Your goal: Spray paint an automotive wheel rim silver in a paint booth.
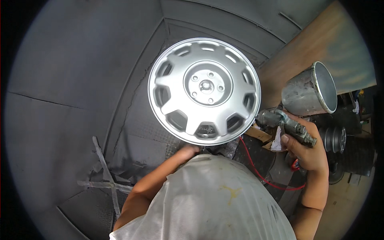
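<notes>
A silver alloy wheel (176,96) faces up in front of me, its bolt holes and centre hub showing. Its surface looks evenly silver. My right hand (306,148) grips a metal spray gun (294,126) close to the wheel's right edge. A large grey metal paint cup (302,94) sits tilted on the gun, its rim turned to the right. Beneath the wheel's near edge, close to my body, is my left hand (190,152). The fingers of that hand are hidden, so what it touches cannot be made out.
A red air hose (252,160) curves across the floor on the right. Grey walls (72,72) enclose the left and back. A crossed stand (106,180) is at lower left. A brown board (316,44) leans at the right, with another wheel (335,140) below it.
</notes>
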Demonstrator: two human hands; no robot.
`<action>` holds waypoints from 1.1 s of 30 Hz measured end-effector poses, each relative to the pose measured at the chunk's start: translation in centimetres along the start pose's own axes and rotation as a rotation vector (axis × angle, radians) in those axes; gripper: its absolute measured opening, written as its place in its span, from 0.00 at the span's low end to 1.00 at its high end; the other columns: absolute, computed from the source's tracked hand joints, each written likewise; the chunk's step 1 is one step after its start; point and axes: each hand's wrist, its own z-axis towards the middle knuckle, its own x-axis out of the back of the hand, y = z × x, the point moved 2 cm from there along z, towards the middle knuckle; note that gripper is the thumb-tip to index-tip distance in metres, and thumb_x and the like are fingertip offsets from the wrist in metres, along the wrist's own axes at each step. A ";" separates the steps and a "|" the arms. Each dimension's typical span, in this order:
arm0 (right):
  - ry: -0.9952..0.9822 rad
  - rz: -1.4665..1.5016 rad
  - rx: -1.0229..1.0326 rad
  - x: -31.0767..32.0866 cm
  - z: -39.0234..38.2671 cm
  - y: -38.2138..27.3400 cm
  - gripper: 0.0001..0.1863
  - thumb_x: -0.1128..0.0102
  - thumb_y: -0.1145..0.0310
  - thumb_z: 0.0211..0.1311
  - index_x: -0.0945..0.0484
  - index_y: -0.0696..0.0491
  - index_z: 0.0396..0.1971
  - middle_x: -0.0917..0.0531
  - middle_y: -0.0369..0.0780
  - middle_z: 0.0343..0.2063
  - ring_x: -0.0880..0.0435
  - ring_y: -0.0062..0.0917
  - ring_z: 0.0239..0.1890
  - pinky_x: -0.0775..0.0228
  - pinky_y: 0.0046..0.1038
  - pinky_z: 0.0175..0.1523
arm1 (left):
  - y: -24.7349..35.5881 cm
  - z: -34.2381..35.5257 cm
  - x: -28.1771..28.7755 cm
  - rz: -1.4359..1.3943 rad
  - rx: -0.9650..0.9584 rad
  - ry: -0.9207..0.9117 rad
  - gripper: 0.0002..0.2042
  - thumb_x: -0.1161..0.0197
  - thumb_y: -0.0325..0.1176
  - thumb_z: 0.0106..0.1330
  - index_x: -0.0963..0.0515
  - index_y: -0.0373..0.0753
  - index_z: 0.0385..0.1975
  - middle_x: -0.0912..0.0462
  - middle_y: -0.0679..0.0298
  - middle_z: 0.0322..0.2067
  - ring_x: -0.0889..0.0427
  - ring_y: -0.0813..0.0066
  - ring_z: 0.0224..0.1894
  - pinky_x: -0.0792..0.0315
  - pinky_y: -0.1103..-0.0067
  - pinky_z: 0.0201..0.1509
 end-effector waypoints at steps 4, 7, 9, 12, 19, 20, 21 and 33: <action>0.031 0.041 0.113 -0.8 0.4 -0.7 0.30 0.34 0.72 0.58 0.27 0.64 0.61 0.22 0.33 0.24 0.28 0.12 0.21 0.37 0.17 0.25 | 2.8 -0.4 -1.5 0.511 -0.635 -0.603 0.21 0.45 0.40 0.71 0.23 0.34 0.57 0.20 0.55 0.56 0.22 0.59 0.57 0.30 0.68 0.62; 0.069 -0.029 0.129 -0.5 0.7 -1.4 0.25 0.34 0.72 0.61 0.24 0.61 0.59 0.15 0.39 0.40 0.22 0.17 0.37 0.28 0.22 0.45 | 2.6 -1.2 -0.5 0.556 -0.058 -0.508 0.25 0.43 0.45 0.70 0.25 0.34 0.61 0.22 0.53 0.59 0.25 0.60 0.62 0.34 0.70 0.67; 0.111 -0.023 0.122 -0.1 0.4 -1.6 0.26 0.33 0.71 0.61 0.25 0.61 0.60 0.15 0.39 0.40 0.22 0.18 0.37 0.28 0.23 0.47 | 1.9 -2.2 0.2 0.351 -0.101 -0.461 0.27 0.43 0.47 0.70 0.26 0.35 0.62 0.23 0.54 0.61 0.27 0.60 0.63 0.37 0.71 0.69; 0.032 0.014 -0.022 0.0 -1.3 -1.2 0.28 0.31 0.70 0.59 0.25 0.61 0.60 0.16 0.38 0.38 0.22 0.19 0.35 0.28 0.23 0.46 | -0.2 -2.0 1.9 0.322 -0.007 -0.285 0.22 0.47 0.42 0.71 0.25 0.38 0.61 0.21 0.57 0.60 0.24 0.63 0.61 0.32 0.71 0.65; 0.043 -0.039 0.187 -0.6 -1.2 1.2 0.24 0.34 0.70 0.61 0.22 0.62 0.56 0.18 0.36 0.30 0.24 0.18 0.30 0.28 0.23 0.40 | 0.3 0.3 11.9 -0.533 -0.019 0.440 0.14 0.54 0.33 0.76 0.23 0.36 0.50 0.15 0.62 0.43 0.16 0.73 0.42 0.20 0.79 0.35; 0.040 -0.037 0.194 -0.6 -1.1 1.6 0.24 0.34 0.70 0.61 0.22 0.62 0.56 0.18 0.36 0.30 0.24 0.18 0.30 0.28 0.23 0.40 | 1.0 0.5 13.7 -0.566 -0.084 0.489 0.14 0.56 0.34 0.77 0.22 0.37 0.50 0.16 0.62 0.43 0.17 0.74 0.42 0.21 0.77 0.37; 0.084 -0.020 0.196 -0.1 -1.0 1.9 0.23 0.34 0.69 0.62 0.22 0.62 0.56 0.18 0.35 0.30 0.24 0.17 0.29 0.29 0.22 0.38 | 1.8 1.0 15.1 -0.614 -0.179 0.552 0.15 0.57 0.34 0.77 0.22 0.37 0.50 0.16 0.61 0.43 0.17 0.74 0.43 0.23 0.74 0.43; 0.112 0.165 0.277 1.2 -2.1 7.4 0.27 0.35 0.66 0.65 0.26 0.62 0.62 0.20 0.32 0.27 0.27 0.12 0.26 0.33 0.19 0.33 | -2.3 1.8 -6.4 -0.868 -0.020 0.477 0.08 0.48 0.27 0.73 0.22 0.42 0.45 0.16 0.64 0.35 0.18 0.75 0.37 0.21 0.77 0.36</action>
